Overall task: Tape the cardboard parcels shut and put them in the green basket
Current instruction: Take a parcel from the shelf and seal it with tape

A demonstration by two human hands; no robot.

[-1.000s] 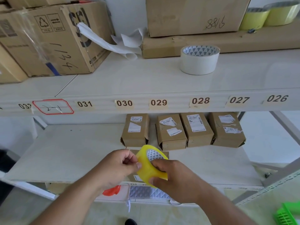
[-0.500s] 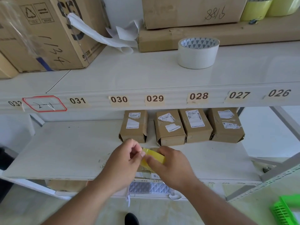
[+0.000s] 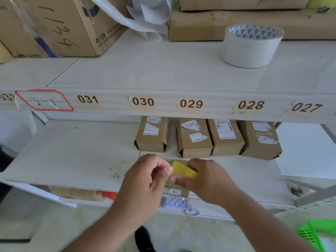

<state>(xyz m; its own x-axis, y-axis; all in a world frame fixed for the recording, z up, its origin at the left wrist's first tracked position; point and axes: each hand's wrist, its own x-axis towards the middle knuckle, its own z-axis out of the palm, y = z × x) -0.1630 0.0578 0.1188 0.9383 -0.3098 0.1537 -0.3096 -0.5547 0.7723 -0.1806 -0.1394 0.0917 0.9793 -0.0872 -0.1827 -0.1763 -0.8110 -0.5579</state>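
A yellow tape roll [image 3: 183, 172] is gripped edge-on in my right hand [image 3: 209, 179], low over a cardboard parcel [image 3: 179, 190] at the front of the lower shelf. My left hand [image 3: 147, 179] pinches at the roll's left edge with thumb and forefinger; whether a tape end is caught there is hidden. The parcel is mostly covered by both hands. Several more small labelled parcels [image 3: 194, 139] stand in a row behind. A corner of the green basket [image 3: 314, 233] shows at the bottom right, on the floor.
On the upper shelf stand a white tape roll [image 3: 251, 46], a large carton marked 1134 [image 3: 54, 26] and flat cartons [image 3: 236, 24]. The shelf edge [image 3: 163, 104] carries number labels 027 to 031. A dark shoe [image 3: 143, 237] is on the floor below.
Both hands have lowered the yellow roll onto the front parcel, turning it from face-on to edge-on. The view has moved closer to the shelf.
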